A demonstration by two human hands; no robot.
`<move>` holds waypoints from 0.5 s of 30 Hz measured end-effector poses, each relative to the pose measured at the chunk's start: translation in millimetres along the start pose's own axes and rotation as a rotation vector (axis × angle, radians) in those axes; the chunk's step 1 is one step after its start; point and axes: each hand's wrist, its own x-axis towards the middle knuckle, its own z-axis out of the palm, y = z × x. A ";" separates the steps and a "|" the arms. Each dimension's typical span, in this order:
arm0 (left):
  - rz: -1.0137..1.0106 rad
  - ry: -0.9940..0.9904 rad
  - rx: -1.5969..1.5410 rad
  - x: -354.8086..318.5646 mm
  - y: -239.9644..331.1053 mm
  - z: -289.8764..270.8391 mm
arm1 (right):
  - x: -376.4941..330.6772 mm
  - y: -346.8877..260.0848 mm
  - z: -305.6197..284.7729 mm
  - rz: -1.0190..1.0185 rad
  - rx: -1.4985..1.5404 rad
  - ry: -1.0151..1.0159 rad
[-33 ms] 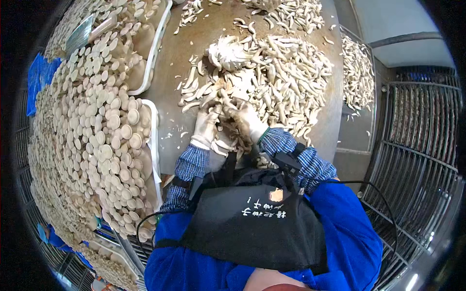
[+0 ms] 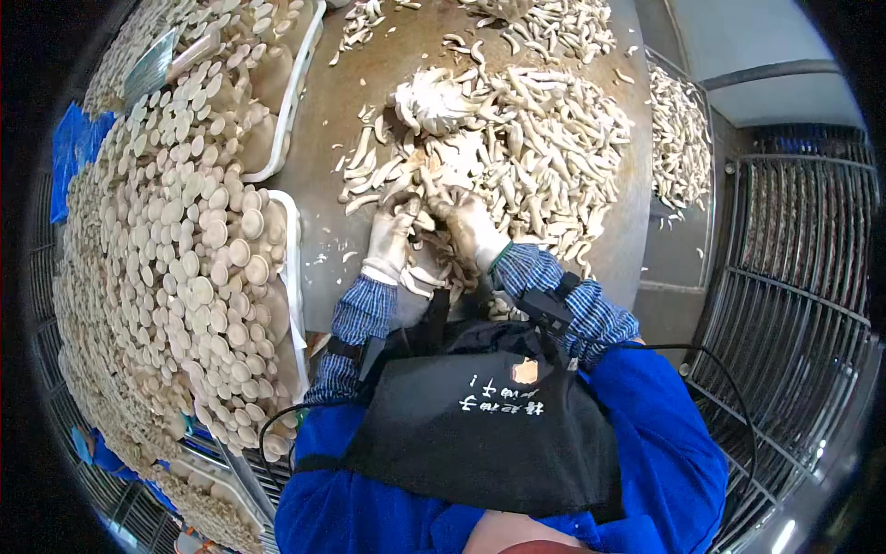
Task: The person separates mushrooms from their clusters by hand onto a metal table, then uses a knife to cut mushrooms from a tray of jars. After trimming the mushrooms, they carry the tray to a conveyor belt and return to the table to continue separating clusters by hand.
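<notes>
A grey metal worktop point(image 2: 318, 185) fills the upper centre of the frame, with white-rimmed trays point(image 2: 293, 277) of round-capped mushrooms point(image 2: 208, 268) at left and a barred metal rack point(image 2: 803, 240) at right. Loose pale mushrooms point(image 2: 554, 157) lie heaped above and right of the hands; a white clump point(image 2: 432, 103) sits just above them. The gloved left hand point(image 2: 392, 235) and right hand point(image 2: 469, 226) nearly meet at mid-frame, fingers partly curled around small mushroom pieces; which one grips cannot be told. White lettering and a small orange emblem mark the black apron point(image 2: 480, 452) below.
</notes>
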 end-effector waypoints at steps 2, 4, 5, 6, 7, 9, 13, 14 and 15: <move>-0.039 0.028 -0.015 1.8 4.2 0.3 | 17.4 11.8 -12.2 -0.043 -0.121 0.054; 0.064 0.072 -0.012 5.7 0.1 -0.5 | 9.7 0.6 -6.1 -0.053 -0.306 -0.087; 0.062 0.080 -0.014 5.0 -2.4 -3.4 | -17.8 -38.5 16.0 -0.154 -0.643 -0.081; 0.101 0.022 0.027 5.7 -2.0 -0.5 | -13.3 -32.8 11.7 -0.061 -0.428 -0.097; 0.141 -0.027 0.064 6.4 -2.9 -0.7 | -8.3 -31.0 12.0 0.033 -0.215 -0.121; 0.091 -0.081 0.032 12.0 -1.5 -3.7 | -4.8 -29.7 5.1 0.018 -0.013 -0.112; 0.012 -0.177 0.121 14.5 -5.3 -4.5 | -0.6 -32.9 -1.7 -0.196 0.043 -0.003; 0.062 -0.219 0.227 19.6 -4.6 -4.9 | 11.2 -18.4 -15.4 -0.199 0.043 -0.001; 0.061 -0.235 0.233 25.4 6.4 -0.8 | 31.7 8.5 -41.8 -0.259 -0.123 0.066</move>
